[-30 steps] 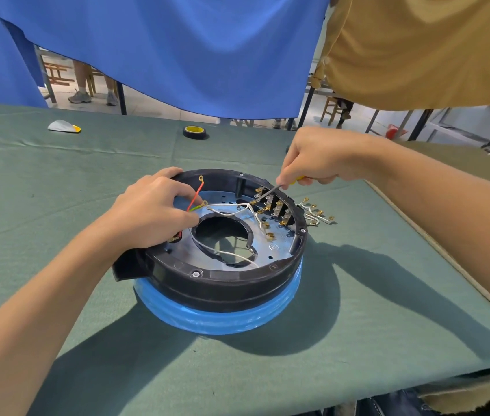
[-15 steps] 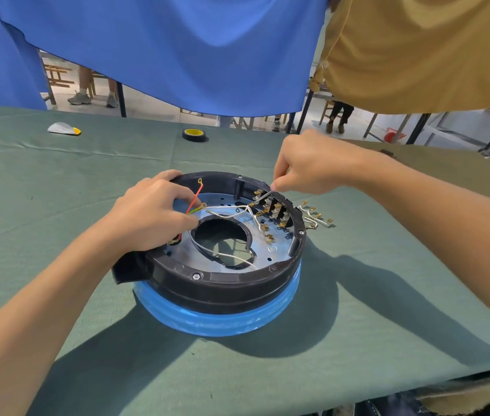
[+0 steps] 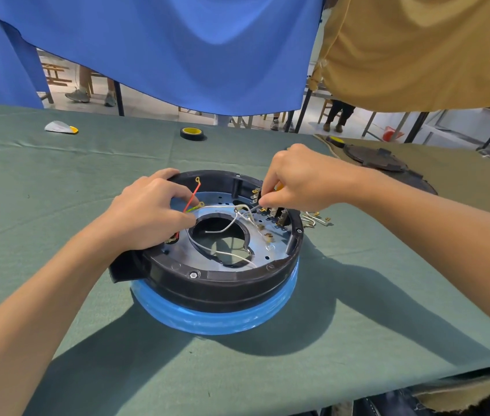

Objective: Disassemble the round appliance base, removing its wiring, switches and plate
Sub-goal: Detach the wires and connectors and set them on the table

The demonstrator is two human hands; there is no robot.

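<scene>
green cloth table (image 3: pixel 57 205) holds one round black base (image 3: pixel 222 283) at its middle. two hands on it: left hand (image 3: pixel 147 214) curled, gripping the left rim; right hand (image 3: pixel 303 178) pinching one thin tool (image 3: pixel 254 208) at the switches (image 3: pixel 276 212). one red wire (image 3: pixel 192 196) stands upright.

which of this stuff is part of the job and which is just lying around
Part of the job: round base, metal plate, white wires, red wire, switches, tool pinched by the right hand, left hand holding the base, loose wires beside it.

Lying about: tape roll, white and yellow scrap, black cover on the tan cloth.
</scene>
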